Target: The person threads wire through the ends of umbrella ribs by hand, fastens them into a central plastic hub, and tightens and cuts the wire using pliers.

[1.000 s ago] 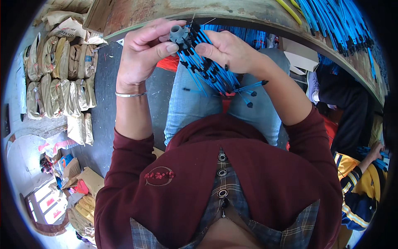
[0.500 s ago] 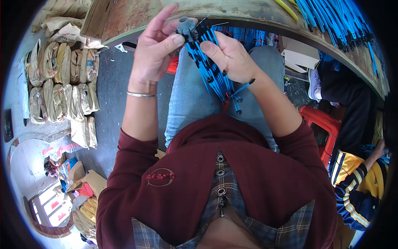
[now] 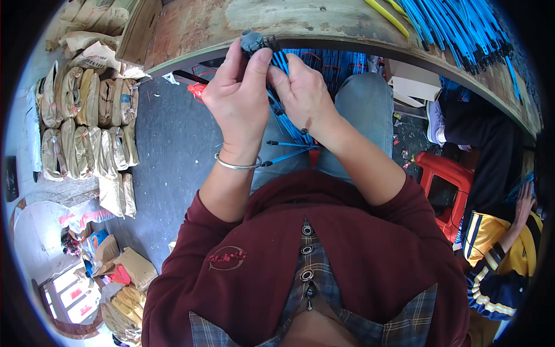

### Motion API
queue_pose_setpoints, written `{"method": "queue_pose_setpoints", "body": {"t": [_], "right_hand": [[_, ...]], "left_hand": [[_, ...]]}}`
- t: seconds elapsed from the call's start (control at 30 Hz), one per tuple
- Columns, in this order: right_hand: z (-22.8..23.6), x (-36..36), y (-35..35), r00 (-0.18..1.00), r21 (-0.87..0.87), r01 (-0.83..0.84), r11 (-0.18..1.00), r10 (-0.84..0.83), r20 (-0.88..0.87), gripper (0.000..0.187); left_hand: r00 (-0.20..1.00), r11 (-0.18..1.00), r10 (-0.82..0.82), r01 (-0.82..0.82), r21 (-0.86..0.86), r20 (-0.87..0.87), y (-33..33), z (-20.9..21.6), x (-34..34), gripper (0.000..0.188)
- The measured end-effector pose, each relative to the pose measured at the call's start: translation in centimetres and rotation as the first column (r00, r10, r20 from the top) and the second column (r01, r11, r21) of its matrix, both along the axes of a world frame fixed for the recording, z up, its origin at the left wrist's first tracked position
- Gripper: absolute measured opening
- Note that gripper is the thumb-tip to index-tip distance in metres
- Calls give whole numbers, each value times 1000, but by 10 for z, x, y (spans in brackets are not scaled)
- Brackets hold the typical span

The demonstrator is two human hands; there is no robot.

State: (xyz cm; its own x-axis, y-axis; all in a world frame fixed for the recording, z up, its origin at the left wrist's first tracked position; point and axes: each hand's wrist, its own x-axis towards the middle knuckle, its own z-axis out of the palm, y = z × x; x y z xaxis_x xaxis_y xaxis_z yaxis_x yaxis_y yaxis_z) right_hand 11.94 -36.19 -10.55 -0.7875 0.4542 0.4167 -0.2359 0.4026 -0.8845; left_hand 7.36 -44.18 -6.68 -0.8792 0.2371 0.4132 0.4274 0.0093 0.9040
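"Two grips, yeah?"

"Yep. L hand [image 3: 240,98]: fingers clamped on ribbed grey plastic fitting [image 3: 251,40]. R hand [image 3: 306,95]: fingers clamped on thin blue rods w/ black tips [image 3: 280,60]. Both at near edge of worn wooden tabletop [image 3: 231,22]."

"Any labels?"

"Print on brown paper sacks [image 3: 101,56], too small to read."

"Diff vs. half-sec ago?"

"L hand's swung in next to R; L fingers spread wider then."

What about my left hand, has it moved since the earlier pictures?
Yes: your left hand has moved to the right, farther from the stacked brown packages at the left.
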Motion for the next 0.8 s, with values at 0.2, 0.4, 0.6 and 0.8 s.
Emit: {"method": "queue_pose_setpoints", "body": {"t": [0.2,0.4,0.6,0.8], "right_hand": [[1,2,-5,996,-1,-40,999,40,79,27],[-8,4,-8,959,163,162,973,-116,-259,21],[0,15,6,987,203,-52,978,82,-140,16],[11,4,23,956,286,-254,924,284,-67,14]], "left_hand": [[994,987,-20,2,162,110,-10,-10,-6,35],[986,975,-71,38,217,148,-19,-11,-2,36],[969,950,-188,138,280,160,-34,-19,-7,37],[956,912,-279,234,338,91,-41,-24,-14,37]]}}
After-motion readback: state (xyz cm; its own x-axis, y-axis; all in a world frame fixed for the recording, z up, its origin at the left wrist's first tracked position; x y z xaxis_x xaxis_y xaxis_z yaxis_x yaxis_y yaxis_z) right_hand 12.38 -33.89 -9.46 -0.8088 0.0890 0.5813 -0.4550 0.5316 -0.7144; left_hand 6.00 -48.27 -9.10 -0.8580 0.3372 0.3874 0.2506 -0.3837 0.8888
